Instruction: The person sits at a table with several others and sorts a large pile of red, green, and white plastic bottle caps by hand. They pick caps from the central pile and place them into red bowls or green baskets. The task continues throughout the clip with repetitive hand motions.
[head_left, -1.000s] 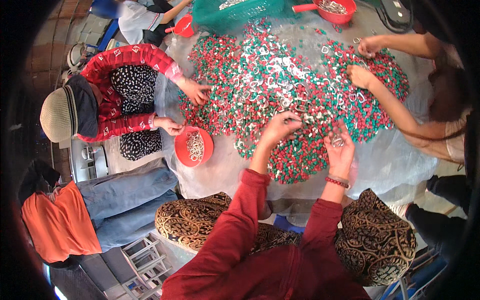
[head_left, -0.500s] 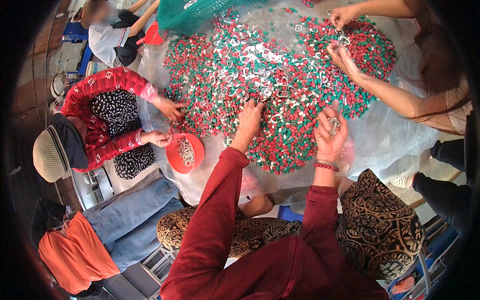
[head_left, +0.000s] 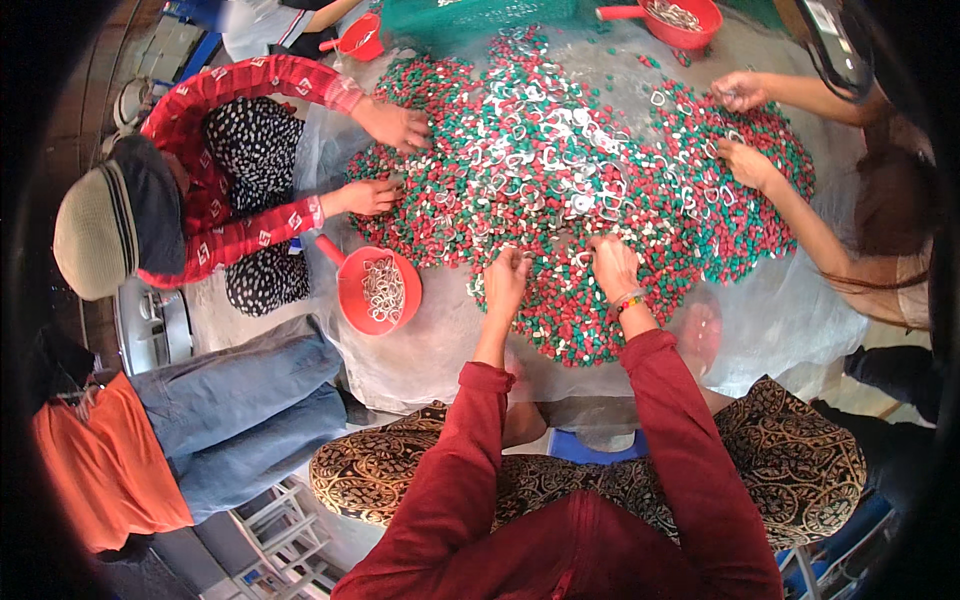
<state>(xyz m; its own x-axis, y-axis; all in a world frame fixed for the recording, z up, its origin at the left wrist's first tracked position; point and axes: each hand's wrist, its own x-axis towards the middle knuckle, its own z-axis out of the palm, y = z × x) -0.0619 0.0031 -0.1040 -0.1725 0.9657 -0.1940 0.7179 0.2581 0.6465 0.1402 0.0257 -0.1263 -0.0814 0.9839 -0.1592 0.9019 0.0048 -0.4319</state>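
Observation:
A heap of small red, green and white pebble-like pieces spreads before me, with many whitish metal loops, some D-shaped, mixed in and densest in its middle. At the near left of the heap, my left hand has its fingers drawn together just over the pieces. My right hand, a beaded bracelet at its wrist, reaches palm down into the near middle with fingertips bent together on the pieces. Whatever either hand pinches is too small or hidden to name. A short gap of pieces lies between the two hands.
A red dipper holding whitish loops stands left of the heap; another red dipper sits at the far side. Co-workers' hands work the heap at left and right. Green netting lies at the back, on translucent sheeting.
My right hand, earlier raised palm up with loops in its fingers, has turned over and come down left onto the heap. My left hand has drawn back nearer. The left co-worker's hands are both at the heap.

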